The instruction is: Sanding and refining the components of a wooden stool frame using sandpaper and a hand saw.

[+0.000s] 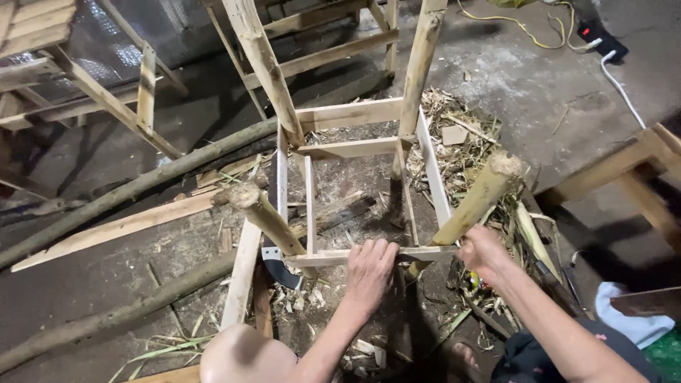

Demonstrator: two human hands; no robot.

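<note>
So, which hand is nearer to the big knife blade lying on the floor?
Left. The left hand rests on the wooden slat just beside the knife blade; the right hand grips the far leg.
</note>
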